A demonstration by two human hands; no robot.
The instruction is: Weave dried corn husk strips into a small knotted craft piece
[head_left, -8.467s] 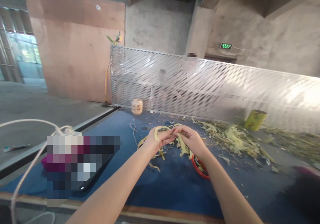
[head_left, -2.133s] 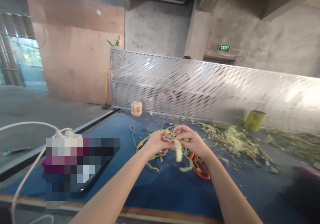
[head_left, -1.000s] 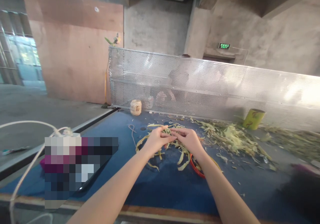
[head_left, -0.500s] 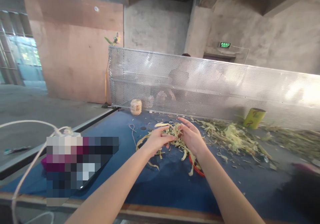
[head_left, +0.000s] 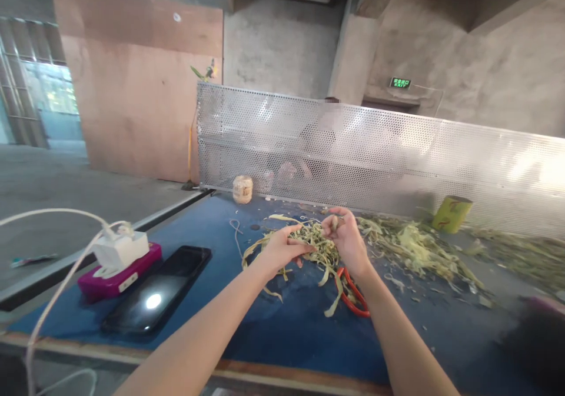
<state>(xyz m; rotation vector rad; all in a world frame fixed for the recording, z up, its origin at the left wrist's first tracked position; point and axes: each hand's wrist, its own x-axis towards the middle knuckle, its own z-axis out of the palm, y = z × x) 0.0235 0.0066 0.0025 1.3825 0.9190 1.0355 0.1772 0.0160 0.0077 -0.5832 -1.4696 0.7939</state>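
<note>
Both my hands work a tangle of pale green leaf strips (head_left: 315, 249) above the blue table mat (head_left: 282, 325). My left hand (head_left: 282, 249) is closed, pinching the strips from the left. My right hand (head_left: 346, 234) is raised a little higher, fingers curled on a strip end. Loose strips hang down from the bundle to the mat. Red-handled scissors (head_left: 353, 299) lie on the mat just under my right wrist.
A black phone (head_left: 156, 290) and a white charger (head_left: 121, 249) on a magenta box (head_left: 115, 272) lie at the left. A heap of leaf scraps (head_left: 410, 246), a green tube (head_left: 450, 213) and a twine ball (head_left: 242, 189) sit by the perforated metal screen (head_left: 375, 155); a person sits behind it.
My right hand has lifted and curled its fingers on a strip; half a second ago its fingers were stretched out. The left hand keeps its pinch. The camera shifted slightly.
</note>
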